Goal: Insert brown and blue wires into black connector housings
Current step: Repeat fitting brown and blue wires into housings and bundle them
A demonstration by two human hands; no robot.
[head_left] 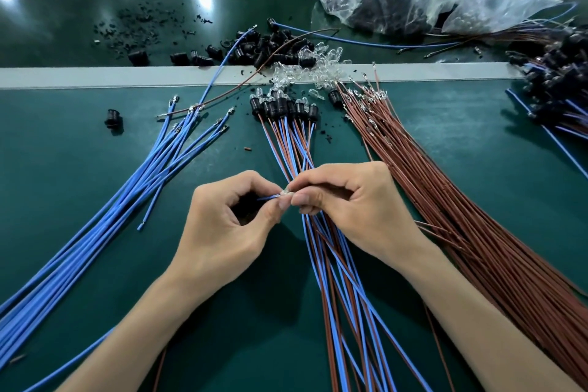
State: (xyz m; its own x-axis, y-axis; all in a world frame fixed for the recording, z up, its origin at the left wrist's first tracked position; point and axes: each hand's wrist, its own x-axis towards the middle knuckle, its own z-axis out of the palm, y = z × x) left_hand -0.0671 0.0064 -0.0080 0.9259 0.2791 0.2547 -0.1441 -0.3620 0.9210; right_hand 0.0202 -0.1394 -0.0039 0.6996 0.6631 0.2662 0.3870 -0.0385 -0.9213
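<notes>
Blue wire (266, 198), one, pinched by left hand (227, 226) and right hand (353, 204).

**Obscured Items**

My left hand (229, 216) curls over a dark part (245, 211), shape hidden. The tip (285, 191) pinched by my right hand (350, 204) — too small to identify. Blue wires (79, 232) and brown wires (477, 216) run off frame; bag (477, 0) contents blurred.

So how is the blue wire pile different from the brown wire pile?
The blue wire pile has fewer wires, fanned apart; the brown wire pile has many more, packed close. The blue wires look thicker than the brown ones. Both lie on the green mat with metal tips at their far ends.
</notes>
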